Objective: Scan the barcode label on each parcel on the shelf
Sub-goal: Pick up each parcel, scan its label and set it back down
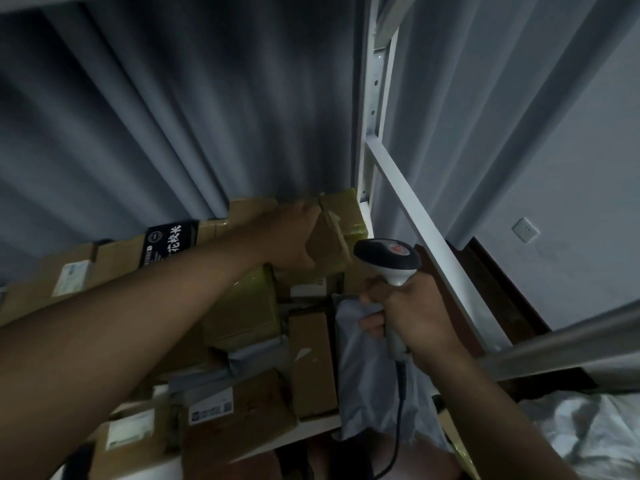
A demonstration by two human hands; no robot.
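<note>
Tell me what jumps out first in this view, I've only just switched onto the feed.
The two forearms reaching in dominate: the left hand has its grip on a tape-wrapped cardboard parcel at the far right end of the shelf, and the right hand holds a corded barcode scanner pointing at it. Below them lies a jumble of boxes and a grey mailer bag, with a white shelf upright rising to the right.

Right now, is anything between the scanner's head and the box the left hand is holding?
Nothing: in the head view, the scanner head sits just right of the held box, with only a thin gap. Other parcels lie lower on the shelf.
</note>
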